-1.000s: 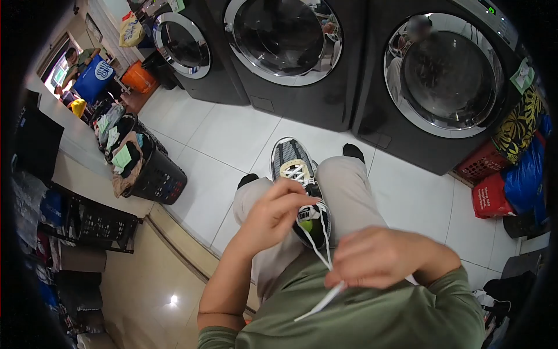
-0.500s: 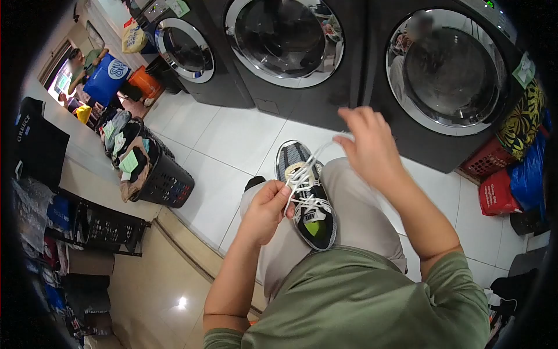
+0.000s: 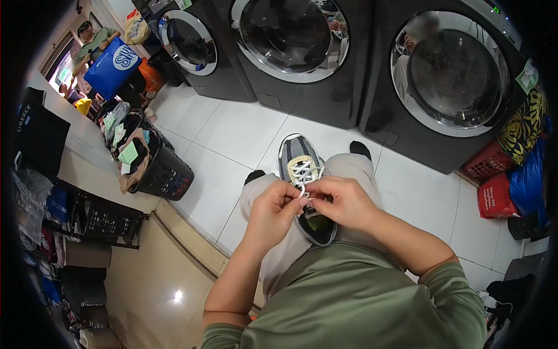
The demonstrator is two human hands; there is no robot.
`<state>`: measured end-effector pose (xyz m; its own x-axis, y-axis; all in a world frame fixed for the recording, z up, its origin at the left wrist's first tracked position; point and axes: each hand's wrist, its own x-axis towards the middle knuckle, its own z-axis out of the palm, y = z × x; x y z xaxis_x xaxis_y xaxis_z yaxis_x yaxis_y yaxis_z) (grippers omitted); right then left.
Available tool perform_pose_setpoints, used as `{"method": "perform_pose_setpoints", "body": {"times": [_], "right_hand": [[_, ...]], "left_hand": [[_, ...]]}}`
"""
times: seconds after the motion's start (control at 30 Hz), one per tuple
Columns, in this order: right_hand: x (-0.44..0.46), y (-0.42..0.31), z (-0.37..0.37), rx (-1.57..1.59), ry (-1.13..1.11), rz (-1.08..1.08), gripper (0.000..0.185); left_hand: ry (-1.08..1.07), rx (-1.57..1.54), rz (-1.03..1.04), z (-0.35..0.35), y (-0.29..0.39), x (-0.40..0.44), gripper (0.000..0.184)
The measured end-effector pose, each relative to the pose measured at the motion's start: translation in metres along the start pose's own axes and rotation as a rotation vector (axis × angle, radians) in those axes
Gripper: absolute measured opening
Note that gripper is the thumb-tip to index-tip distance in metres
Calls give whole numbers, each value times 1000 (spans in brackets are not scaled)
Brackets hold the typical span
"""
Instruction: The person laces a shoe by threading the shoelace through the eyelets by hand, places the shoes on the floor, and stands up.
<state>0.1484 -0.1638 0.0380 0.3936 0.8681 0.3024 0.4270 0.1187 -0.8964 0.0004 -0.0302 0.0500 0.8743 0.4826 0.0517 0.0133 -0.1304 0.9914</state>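
Note:
A grey and black sneaker [image 3: 297, 152] with a cream tongue rests between my thighs, toe pointing away from me. White shoelaces [image 3: 303, 172] cross its upper. My left hand [image 3: 275, 208] pinches a lace over the middle of the shoe. Close against it, my right hand [image 3: 340, 200] is also closed on the lace, fingertips nearly touching those of the left. Both hands cover much of the lacing, and the exact path of the lace ends between the fingers is hidden. The dark heel opening with a green insole shows below them.
Dark front-loading washing machines [image 3: 308, 96] stand ahead on white tile. A black laundry basket [image 3: 165, 174] full of clothes is at left, near a floor step [image 3: 186, 247]. A person [image 3: 96, 41] holds a blue bag [image 3: 110, 68] at far left. Red bag [image 3: 497, 196] at right.
My right hand has come down and left from beside the washer to meet my left hand at the laces. The person in the background has shifted with the blue bag.

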Motion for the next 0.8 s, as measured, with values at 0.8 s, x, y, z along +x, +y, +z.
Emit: {"method": "perform_pose_setpoints", "body": {"times": [0.8], "right_hand": [[-27, 34, -89, -70, -243, 504, 9]], "left_hand": [[397, -719, -188, -10, -82, -22, 8]]}}
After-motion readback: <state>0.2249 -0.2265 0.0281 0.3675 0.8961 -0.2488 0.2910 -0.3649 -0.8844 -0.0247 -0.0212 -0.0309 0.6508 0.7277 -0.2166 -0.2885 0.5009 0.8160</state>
